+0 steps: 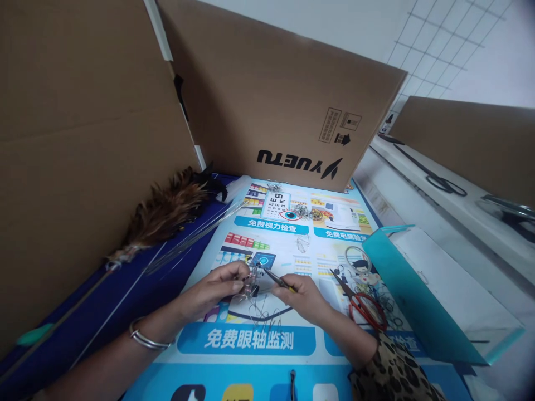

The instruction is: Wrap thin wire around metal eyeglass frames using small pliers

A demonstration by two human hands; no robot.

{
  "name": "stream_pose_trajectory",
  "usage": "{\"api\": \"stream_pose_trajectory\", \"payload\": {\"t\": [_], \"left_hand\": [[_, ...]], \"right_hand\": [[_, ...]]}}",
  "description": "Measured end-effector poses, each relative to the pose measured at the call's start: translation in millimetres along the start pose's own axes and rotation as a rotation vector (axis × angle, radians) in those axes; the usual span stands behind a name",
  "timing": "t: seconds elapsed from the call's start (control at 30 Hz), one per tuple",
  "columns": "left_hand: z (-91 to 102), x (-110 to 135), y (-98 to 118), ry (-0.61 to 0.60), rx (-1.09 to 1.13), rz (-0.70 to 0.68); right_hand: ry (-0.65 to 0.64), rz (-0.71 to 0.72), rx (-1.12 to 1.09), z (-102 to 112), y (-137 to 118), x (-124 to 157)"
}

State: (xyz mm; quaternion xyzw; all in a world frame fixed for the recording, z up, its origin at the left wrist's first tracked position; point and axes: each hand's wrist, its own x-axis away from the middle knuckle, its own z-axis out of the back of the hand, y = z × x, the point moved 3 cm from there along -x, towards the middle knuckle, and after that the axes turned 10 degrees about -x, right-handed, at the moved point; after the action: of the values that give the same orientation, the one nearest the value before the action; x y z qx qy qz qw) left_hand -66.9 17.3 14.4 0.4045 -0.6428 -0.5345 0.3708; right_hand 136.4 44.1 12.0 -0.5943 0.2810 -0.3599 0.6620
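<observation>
My left hand is closed, thumb and fingers pinching a small tangled wire piece with dark and shiny bits on it. My right hand grips slim needle-nose pliers with dark jaws and a touch of yellow on the handle. The jaws' tip is close to the wire piece; whether it touches cannot be made out. Beneath the hands, several thin loose wires lie on a printed blue-and-white poster.
Red-handled scissors lie right of my right hand, among wire coils. Further right stands a turquoise box. Coiled wire clusters sit farther back. Left are a feather duster and long thin wires. Cardboard panels wall the back and left.
</observation>
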Motion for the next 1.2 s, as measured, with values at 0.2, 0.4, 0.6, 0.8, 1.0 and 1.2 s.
{"api": "stream_pose_trajectory", "payload": {"t": [0.2, 0.4, 0.6, 0.8, 1.0, 1.2], "left_hand": [[3.5, -0.2, -5.3, 0.038, -0.155, 0.021], [8.1, -3.0, 10.4, 0.083, -0.445, -0.158], [18.3, -1.8, 20.1, 0.101, -0.662, -0.258], [22.3, -1.4, 19.0, 0.101, -0.811, -0.329], [14.1, 1.7, 27.0, 0.166, -1.125, -0.459], [9.0, 7.2, 20.5, 0.24, -1.649, -0.614]], "right_hand": [[-0.019, -0.011, 0.035, -1.1, -1.4, 0.2], [-0.035, -0.022, 0.091, 0.2, 0.5, 0.5], [-0.006, 0.026, 0.111, 6.6, 2.1, -3.1], [0.016, 0.071, 0.206, 10.6, 1.2, -5.3], [0.038, 0.163, 0.414, 13.5, 3.1, -8.0], [0.146, 0.253, 0.637, 16.9, 12.3, -8.1]]}}
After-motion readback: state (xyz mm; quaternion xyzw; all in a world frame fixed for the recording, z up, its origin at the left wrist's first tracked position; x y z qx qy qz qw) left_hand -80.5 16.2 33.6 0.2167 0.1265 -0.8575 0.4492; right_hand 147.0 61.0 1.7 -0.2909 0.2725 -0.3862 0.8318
